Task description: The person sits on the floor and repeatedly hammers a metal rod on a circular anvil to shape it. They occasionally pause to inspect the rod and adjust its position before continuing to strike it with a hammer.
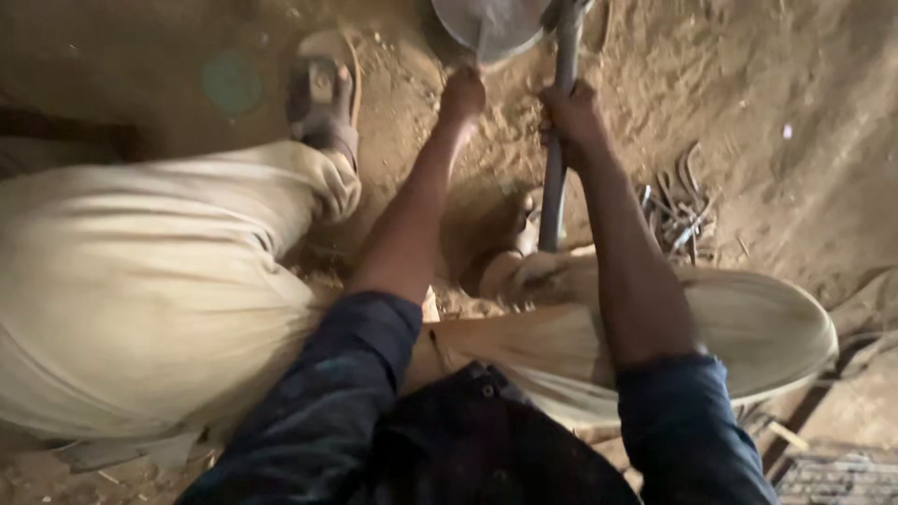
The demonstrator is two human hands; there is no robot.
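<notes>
Sandal (323,98): on a foot at upper left, sole flat on the dirt floor (795,84), toes pointing up the frame. Trouser leg (140,290): pale khaki cloth, bent at the knee, filling the left half of the view, its cuff bunched just below the sandal. Left sleeve (327,402): dark blue, pushed up to the elbow, bare forearm running up toward the top centre. Left hand (462,93): closed in a fist at the lower edge of the metal blade (491,23); grip narrow, what it pinches cannot be told, though it touches or nearly touches the blade rim. Blade: grey, rounded, shovel-like, partly cut off by the top edge, lying over loose sandy earth. Handle (554,192): dark metal bar, nearly upright in the picture, running from the blade area down to the second foot. Right hand (572,117): wrapped fully round the handle just beside the left hand, grip tight on the bar. Second foot (510,257): at centre, against the lower end of the handle, partly shadowed. Right sleeve (687,430): dark blue, rolled above the wrist. Scrap metal (678,206): a small heap of bent rods right of the handle, apart from both hands. Second trouser leg (748,327): pale, lower right, under the right forearm.
</notes>
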